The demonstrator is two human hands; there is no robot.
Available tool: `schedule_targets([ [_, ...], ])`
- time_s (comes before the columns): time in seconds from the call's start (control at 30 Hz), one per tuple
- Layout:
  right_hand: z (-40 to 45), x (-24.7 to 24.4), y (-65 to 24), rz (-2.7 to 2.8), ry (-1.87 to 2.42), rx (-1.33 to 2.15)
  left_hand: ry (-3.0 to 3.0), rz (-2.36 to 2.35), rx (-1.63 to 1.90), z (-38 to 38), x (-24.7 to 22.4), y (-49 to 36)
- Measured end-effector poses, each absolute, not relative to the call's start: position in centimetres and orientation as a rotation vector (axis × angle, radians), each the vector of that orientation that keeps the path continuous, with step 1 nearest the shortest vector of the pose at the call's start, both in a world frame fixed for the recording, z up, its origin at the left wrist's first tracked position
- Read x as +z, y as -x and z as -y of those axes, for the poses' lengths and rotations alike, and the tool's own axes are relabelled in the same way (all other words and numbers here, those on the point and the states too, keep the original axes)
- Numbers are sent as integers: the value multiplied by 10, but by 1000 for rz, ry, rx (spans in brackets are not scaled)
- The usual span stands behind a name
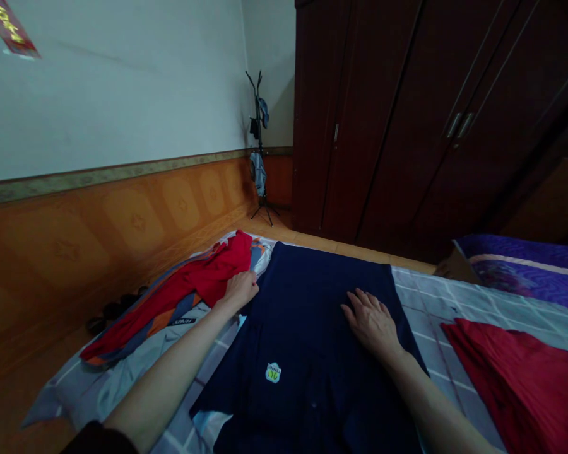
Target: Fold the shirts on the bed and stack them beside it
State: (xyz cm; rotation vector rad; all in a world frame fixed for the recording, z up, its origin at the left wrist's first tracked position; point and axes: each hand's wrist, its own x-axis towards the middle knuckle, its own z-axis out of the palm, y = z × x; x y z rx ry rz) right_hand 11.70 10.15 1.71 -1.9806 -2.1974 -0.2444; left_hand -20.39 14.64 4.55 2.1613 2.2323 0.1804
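Note:
A navy polo shirt (307,302) with a small tennis badge lies spread on the bed, its straight hem at the far end. My left hand (241,290) is closed at the shirt's left edge, its fingertips curled against the fabric. Flat on the right part of the shirt rests my right hand (372,318), fingers stretched out and slightly spread. A red garment (218,268) lies just beyond the left hand, over grey and orange clothing.
The bed (416,296) has a grey checked sheet. At the right lies a folded red cloth (525,372), with purple bedding (539,271) behind it. Past the far edge stand a dark wardrobe (383,113) and a coat rack (259,139). Dark shoes (111,310) sit along the left wall.

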Motion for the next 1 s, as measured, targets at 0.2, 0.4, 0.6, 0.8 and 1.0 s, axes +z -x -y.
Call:
schedule_targets([
  [0.2, -102, 14, -114, 2154, 1970, -246, -2123, -2282, 101, -167, 50, 192],
  [0.4, -100, 16, -113, 2133, 1940, -270, -2068, -2313, 29, -214, 52, 168],
  [0.6, -101, 15, -114, 2119, 1940, -243, -2148, -2364, 57, -243, 53, 152],
  [0.8, -99, 16, -113, 2079, 1953, -205, -2390, -2292, 115, -248, 52, 137],
  [1.0, -97, 19, -112, 2055, 1945, -83, -2583, -2060, 192, -258, 47, 82],
])
